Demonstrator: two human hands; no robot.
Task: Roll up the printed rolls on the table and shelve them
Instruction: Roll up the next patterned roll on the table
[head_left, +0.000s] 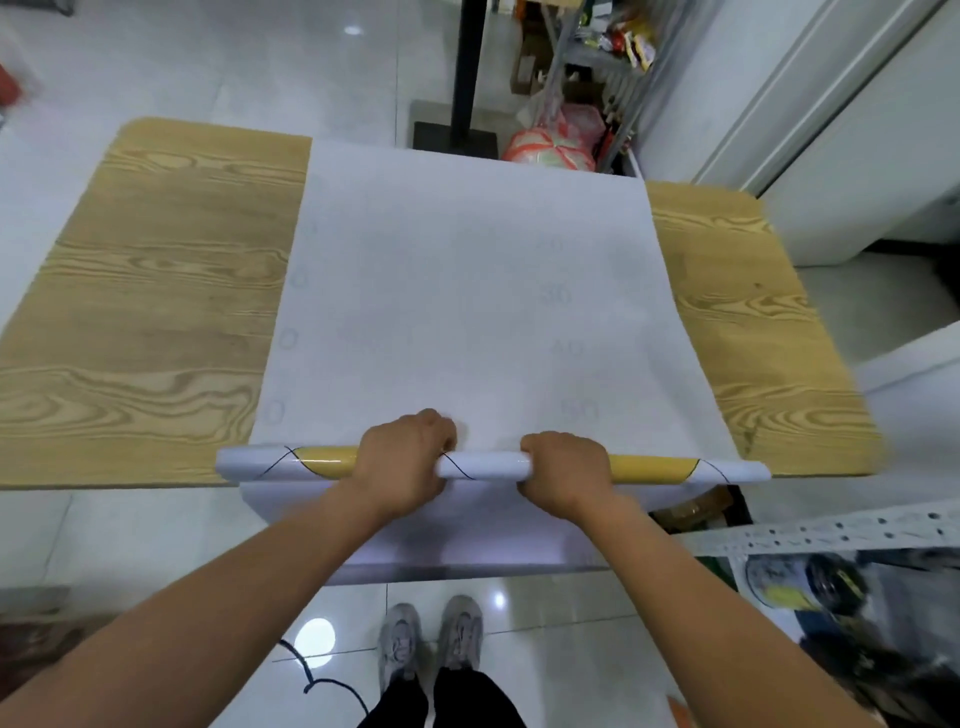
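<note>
As the printed roll (467, 312) spans the table (156, 286), left hand (400, 457) and right hand (566, 467) grip its rolled end

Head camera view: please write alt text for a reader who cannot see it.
The left hand and the right hand grip a white and yellow roll at the near edge of a wooden table. Its unrolled white sheet lies flat across the table.
</note>
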